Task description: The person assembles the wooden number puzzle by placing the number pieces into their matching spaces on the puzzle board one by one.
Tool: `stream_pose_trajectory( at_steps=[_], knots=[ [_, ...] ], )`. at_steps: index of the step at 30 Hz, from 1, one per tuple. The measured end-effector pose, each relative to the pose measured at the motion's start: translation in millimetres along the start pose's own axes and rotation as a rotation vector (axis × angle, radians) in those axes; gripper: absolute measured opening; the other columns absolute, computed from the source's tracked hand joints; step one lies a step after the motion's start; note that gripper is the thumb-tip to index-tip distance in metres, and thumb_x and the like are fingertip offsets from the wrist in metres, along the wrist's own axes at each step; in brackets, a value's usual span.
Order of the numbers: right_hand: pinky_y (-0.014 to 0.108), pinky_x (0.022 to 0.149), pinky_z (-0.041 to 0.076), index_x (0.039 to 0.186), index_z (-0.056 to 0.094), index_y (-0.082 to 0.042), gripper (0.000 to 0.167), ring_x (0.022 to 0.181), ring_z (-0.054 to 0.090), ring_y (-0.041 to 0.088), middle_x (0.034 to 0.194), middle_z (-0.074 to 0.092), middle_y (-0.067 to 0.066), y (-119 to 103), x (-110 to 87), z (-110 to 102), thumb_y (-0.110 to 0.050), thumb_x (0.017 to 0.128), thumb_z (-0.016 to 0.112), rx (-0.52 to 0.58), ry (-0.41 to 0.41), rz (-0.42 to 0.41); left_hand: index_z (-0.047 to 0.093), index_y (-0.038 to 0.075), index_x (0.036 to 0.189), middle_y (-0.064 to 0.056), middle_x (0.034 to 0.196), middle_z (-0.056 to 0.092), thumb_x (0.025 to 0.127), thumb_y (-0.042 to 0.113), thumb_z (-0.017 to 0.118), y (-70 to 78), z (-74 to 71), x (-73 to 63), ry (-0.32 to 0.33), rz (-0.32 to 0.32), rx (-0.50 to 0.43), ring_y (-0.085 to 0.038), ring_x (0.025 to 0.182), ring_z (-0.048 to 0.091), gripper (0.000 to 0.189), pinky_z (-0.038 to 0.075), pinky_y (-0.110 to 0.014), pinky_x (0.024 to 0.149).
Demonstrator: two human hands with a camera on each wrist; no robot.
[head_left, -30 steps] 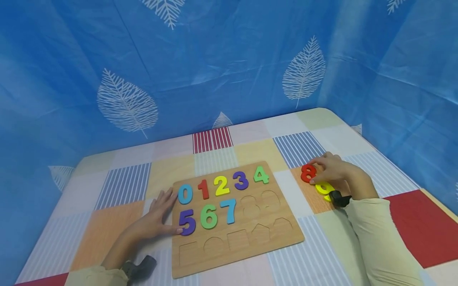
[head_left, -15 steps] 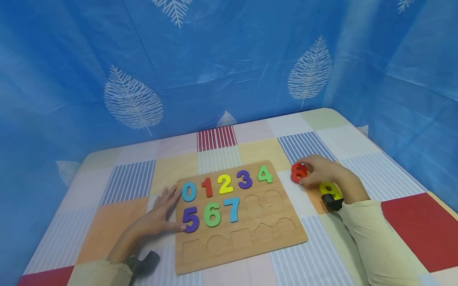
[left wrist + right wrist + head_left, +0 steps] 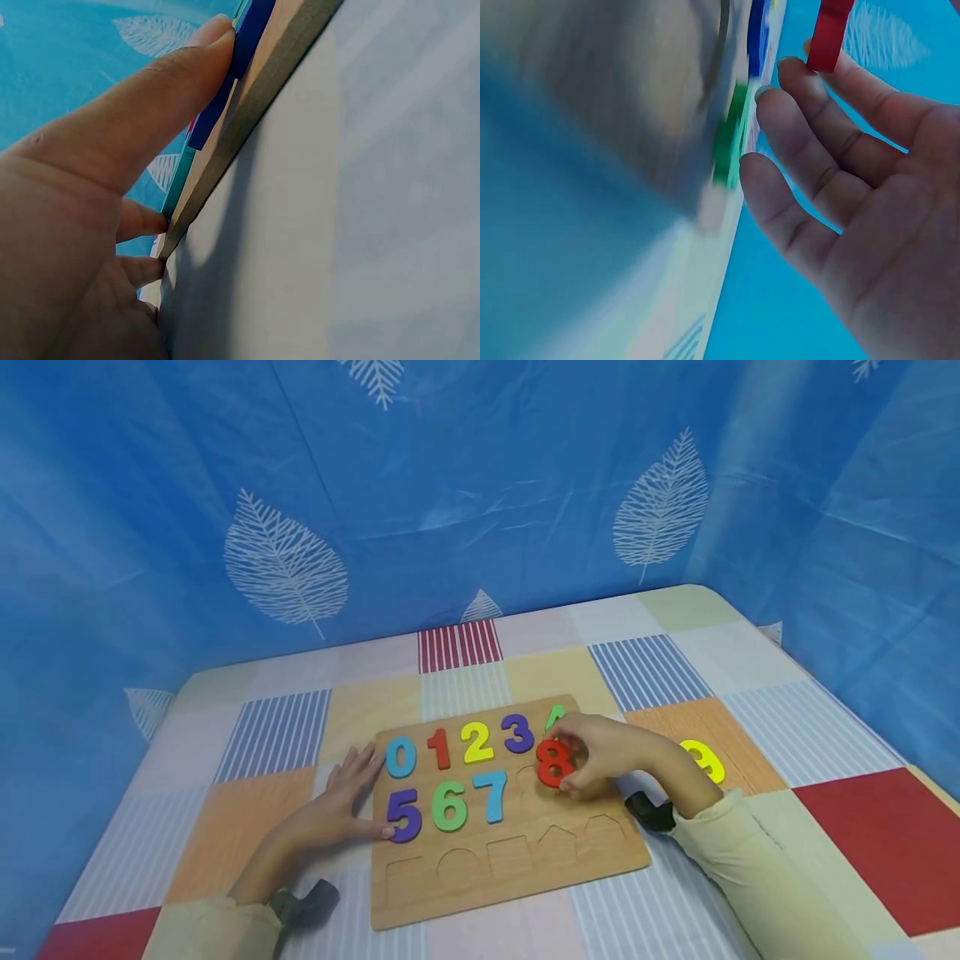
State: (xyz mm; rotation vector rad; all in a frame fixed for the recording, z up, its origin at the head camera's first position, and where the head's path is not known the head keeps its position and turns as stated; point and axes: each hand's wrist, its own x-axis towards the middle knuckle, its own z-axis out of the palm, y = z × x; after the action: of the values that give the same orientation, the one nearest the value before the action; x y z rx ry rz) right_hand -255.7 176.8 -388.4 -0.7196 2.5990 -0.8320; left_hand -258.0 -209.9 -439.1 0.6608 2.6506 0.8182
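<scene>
A wooden number puzzle board (image 3: 480, 881) lies on the table, holding coloured numerals 0 to 7. My right hand (image 3: 611, 747) pinches a red number 8 (image 3: 553, 766) by its edges above the board's second row, right of the blue 7 (image 3: 491, 795). In the right wrist view the red 8 (image 3: 829, 37) is raised off the board, and the green 4 (image 3: 731, 142) sits below the fingers. My left hand (image 3: 337, 810) rests at the board's left edge with fingers stretched out, its thumb touching the purple 5 (image 3: 404, 816).
A yellow number 9 (image 3: 705, 760) lies on the orange patch right of the board, partly behind my right forearm. The board's bottom row shows shape recesses (image 3: 510, 856). A patchwork cloth (image 3: 375, 668) covers the table, and a blue leaf-print curtain (image 3: 480, 485) hangs behind.
My right hand has carried the red 8 leftward from beside the yellow 9 to over the board. The left hand keeps its place on the board, while the head view has shifted slightly.
</scene>
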Motion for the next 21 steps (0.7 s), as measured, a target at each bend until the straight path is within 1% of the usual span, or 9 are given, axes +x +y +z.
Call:
stream_pose_trajectory(
  at_steps=[4, 7, 9, 12, 17, 21],
  knots=[
    [0.026, 0.076, 0.046, 0.113, 0.055, -0.008, 0.056, 0.087, 0.050, 0.012, 0.096, 0.055, -0.003, -10.2, 3.8, 9.4, -0.029, 0.066, 0.078, -0.076, -0.022, 0.000, 0.016, 0.007, 0.146, -0.018, 0.153, 0.001, 0.068, 0.046, 0.075, -0.5, -0.6, 0.5, 0.005, 0.028, -0.002, -0.041, 0.138, -0.013, 0.105, -0.007, -0.060, 0.108],
    [0.026, 0.076, 0.044, 0.113, 0.055, -0.009, 0.057, 0.088, 0.047, 0.013, 0.096, 0.054, -0.003, -14.1, 5.7, 14.3, -0.031, 0.066, 0.078, -0.127, -0.034, 0.012, 0.017, 0.007, 0.146, -0.019, 0.153, 0.001, 0.069, 0.045, 0.075, -0.8, -0.6, 0.4, 0.005, 0.033, -0.006, -0.042, 0.137, -0.013, 0.105, -0.008, -0.060, 0.107],
    [0.028, 0.078, 0.044, 0.114, 0.055, -0.009, 0.057, 0.089, 0.046, 0.013, 0.098, 0.053, -0.003, -16.3, 6.0, 15.9, -0.032, 0.067, 0.077, -0.142, -0.040, 0.021, 0.017, 0.007, 0.146, -0.019, 0.153, 0.001, 0.069, 0.045, 0.075, -0.2, -0.9, 0.3, 0.004, 0.031, -0.008, -0.042, 0.137, -0.013, 0.105, -0.008, -0.060, 0.107],
    [0.029, 0.080, 0.045, 0.114, 0.055, -0.009, 0.057, 0.090, 0.047, 0.013, 0.100, 0.054, -0.003, -19.5, 6.0, 16.4, -0.033, 0.067, 0.077, -0.158, -0.044, 0.011, 0.016, 0.007, 0.146, -0.019, 0.153, 0.001, 0.069, 0.045, 0.075, 0.4, -1.2, 0.3, 0.003, 0.028, -0.010, -0.042, 0.137, -0.014, 0.105, -0.008, -0.060, 0.107],
    [0.029, 0.079, 0.045, 0.116, 0.056, -0.009, 0.058, 0.090, 0.046, 0.012, 0.100, 0.054, -0.005, -22.2, 6.9, 17.9, -0.033, 0.068, 0.076, -0.181, -0.052, -0.001, 0.017, 0.008, 0.146, -0.019, 0.153, 0.001, 0.068, 0.047, 0.075, 0.8, -1.8, 0.5, 0.004, 0.021, -0.004, -0.042, 0.137, -0.014, 0.105, -0.008, -0.061, 0.107],
    [0.029, 0.080, 0.044, 0.118, 0.056, -0.010, 0.057, 0.089, 0.045, 0.011, 0.099, 0.052, -0.005, -22.7, 7.6, 19.8, -0.034, 0.069, 0.076, -0.223, -0.053, 0.002, 0.017, 0.008, 0.146, -0.018, 0.153, 0.001, 0.067, 0.048, 0.075, 0.9, -2.0, 0.7, 0.003, 0.012, -0.001, -0.041, 0.138, -0.013, 0.106, -0.007, -0.061, 0.107]
  ],
)
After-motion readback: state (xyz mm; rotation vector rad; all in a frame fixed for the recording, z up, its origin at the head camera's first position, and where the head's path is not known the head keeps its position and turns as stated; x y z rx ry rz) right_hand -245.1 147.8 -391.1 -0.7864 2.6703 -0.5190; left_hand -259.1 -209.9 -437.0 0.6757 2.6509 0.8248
